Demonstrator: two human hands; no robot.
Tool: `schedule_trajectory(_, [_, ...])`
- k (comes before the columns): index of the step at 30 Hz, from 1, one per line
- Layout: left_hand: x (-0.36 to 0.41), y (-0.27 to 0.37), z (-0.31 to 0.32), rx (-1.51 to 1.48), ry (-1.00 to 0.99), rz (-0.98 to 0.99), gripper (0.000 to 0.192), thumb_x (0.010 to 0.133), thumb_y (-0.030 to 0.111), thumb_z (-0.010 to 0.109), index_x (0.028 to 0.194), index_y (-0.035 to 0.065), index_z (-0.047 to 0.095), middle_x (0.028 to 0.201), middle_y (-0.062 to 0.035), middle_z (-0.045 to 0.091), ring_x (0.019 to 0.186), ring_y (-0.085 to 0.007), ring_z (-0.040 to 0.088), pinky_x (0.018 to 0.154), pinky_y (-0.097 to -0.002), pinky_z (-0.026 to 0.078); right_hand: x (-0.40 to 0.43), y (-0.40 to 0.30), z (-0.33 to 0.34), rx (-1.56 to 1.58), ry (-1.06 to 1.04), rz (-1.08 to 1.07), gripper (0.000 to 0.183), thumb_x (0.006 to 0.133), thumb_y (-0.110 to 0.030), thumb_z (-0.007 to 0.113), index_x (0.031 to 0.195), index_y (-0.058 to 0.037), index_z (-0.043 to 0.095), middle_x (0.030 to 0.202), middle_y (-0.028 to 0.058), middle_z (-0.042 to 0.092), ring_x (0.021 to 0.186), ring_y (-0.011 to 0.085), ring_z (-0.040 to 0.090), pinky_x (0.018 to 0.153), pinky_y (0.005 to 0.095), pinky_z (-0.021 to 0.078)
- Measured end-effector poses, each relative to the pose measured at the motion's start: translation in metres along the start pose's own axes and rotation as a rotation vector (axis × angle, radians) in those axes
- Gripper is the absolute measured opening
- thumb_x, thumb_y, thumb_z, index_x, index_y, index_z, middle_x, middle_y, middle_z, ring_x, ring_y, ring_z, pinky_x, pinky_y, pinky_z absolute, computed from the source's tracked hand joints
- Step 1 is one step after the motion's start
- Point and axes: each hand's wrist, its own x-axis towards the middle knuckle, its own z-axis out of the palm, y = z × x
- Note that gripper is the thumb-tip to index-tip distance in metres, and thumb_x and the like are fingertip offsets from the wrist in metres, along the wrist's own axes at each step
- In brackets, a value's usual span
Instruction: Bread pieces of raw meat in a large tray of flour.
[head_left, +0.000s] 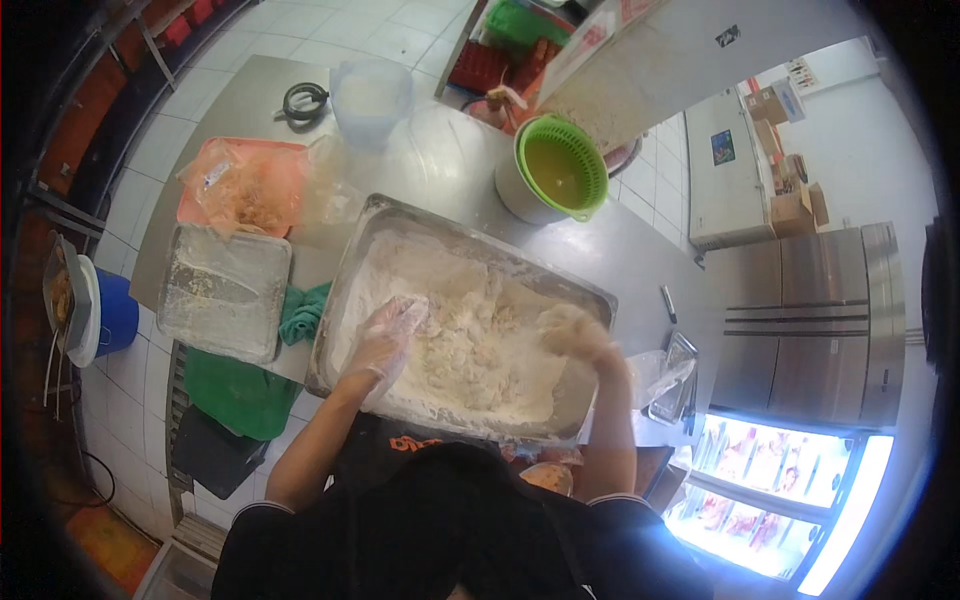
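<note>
A large metal tray (607, 296) holding white flour (390, 255) and floured lumps of food (480, 337) lies before me on a steel table. My left hand (390, 326), in a clear plastic glove dusted with flour, is over the left part of the tray, fingers curled; whether anything is between them cannot be told. Over the right part is my right hand (574, 334), blurred and floury, beside the lumps; its fingers and any contents cannot be made out.
Left of the tray are a floury shallow pan (225, 292), a green cloth (304, 319) and an orange tray (289, 184) with a plastic bag. Behind stand a translucent tub (371, 97) and a pot (514, 191) with a green basket (600, 161). A marker (667, 304) and small metal tray (671, 390) lie right.
</note>
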Motion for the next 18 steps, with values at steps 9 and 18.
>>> schedule_trajectory(9, [0.009,-0.013,-0.001,0.084,0.021,0.075,0.034,0.093,0.028,0.058,0.114,0.0015,0.061,0.109,-0.008,0.064,0.101,-0.014,0.056,0.09,-0.0268,0.042,0.12,-0.128,-0.109,0.432,0.159,-0.295,0.018,0.082,-0.019,0.063,0.084,-0.0023,0.059,0.079,0.0089,0.063,0.067,0.0158,0.058,0.059,0.0297,0.0451])
schedule_trajectory(18, [0.03,-0.032,0.016,0.063,-0.06,0.087,0.032,0.094,0.028,0.056,0.113,0.0029,0.06,0.105,-0.0063,0.063,0.099,-0.0105,0.055,0.088,-0.0247,0.043,0.192,-0.096,-0.112,-0.465,0.446,-0.545,0.024,0.088,-0.029,0.058,0.082,-0.005,0.06,0.068,0.0067,0.056,0.062,0.0175,0.055,0.058,0.0322,0.0449])
